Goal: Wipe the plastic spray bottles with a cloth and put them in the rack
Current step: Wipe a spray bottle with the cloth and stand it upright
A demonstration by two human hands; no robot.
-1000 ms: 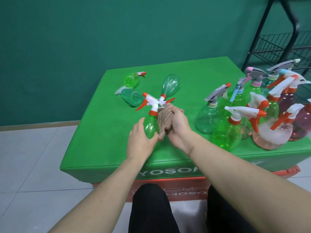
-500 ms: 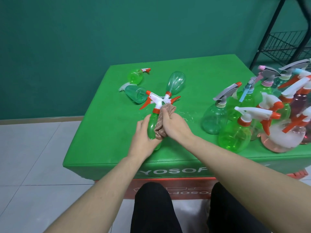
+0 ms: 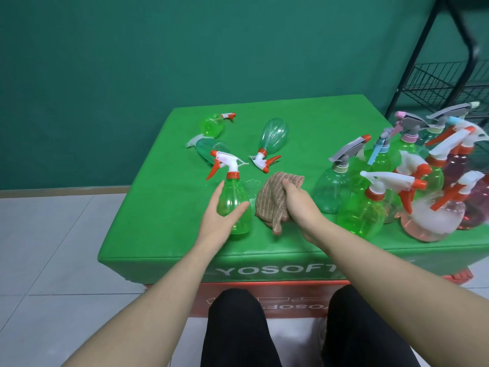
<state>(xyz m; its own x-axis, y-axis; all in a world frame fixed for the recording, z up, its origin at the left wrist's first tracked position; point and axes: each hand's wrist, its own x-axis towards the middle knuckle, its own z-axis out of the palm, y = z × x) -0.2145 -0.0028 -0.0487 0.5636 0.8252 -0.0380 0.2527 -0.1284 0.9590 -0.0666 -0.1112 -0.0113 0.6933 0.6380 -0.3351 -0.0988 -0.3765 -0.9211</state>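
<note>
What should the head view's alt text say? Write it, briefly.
A left hand holds an upright green spray bottle on a green table, while the right hand grips a brown cloth beside it.

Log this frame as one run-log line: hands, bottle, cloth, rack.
left hand: grips green bottle, upright on table | right hand: grips cloth, off bottle | rack: bottle not yet placed

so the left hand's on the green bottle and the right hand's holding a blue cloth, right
Not quite: the cloth is brown, not blue, as the head view shows. The rest stands: the left hand is on the green bottle, and the right hand is holding the cloth.
</note>
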